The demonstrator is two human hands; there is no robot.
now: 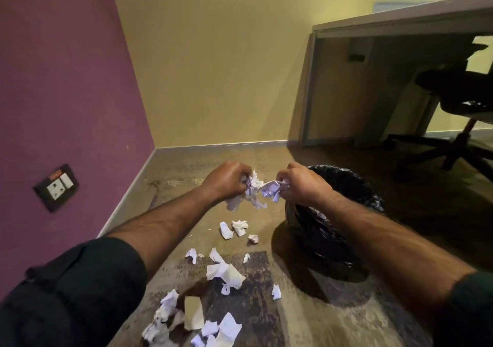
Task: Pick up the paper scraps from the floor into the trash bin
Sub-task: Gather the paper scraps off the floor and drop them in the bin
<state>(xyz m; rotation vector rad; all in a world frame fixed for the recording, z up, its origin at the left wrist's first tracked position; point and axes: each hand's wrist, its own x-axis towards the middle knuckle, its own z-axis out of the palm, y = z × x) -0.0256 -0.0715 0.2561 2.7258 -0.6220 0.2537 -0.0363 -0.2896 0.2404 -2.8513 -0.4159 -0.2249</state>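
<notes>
My left hand (226, 180) and my right hand (301, 184) are both closed on crumpled white paper scraps (260, 190), held between them above the floor. The right hand is just left of the rim of the trash bin (346, 184), a round bin lined with a black plastic bag. Several more white paper scraps (226, 272) lie scattered on the brown floor below and in front of my hands, from near the bin's base down to the bottom edge of the view.
A purple wall with a socket plate (56, 187) is on the left, a yellow wall ahead. A grey desk (373, 26) and a black office chair (458, 111) stand at the right, behind the bin.
</notes>
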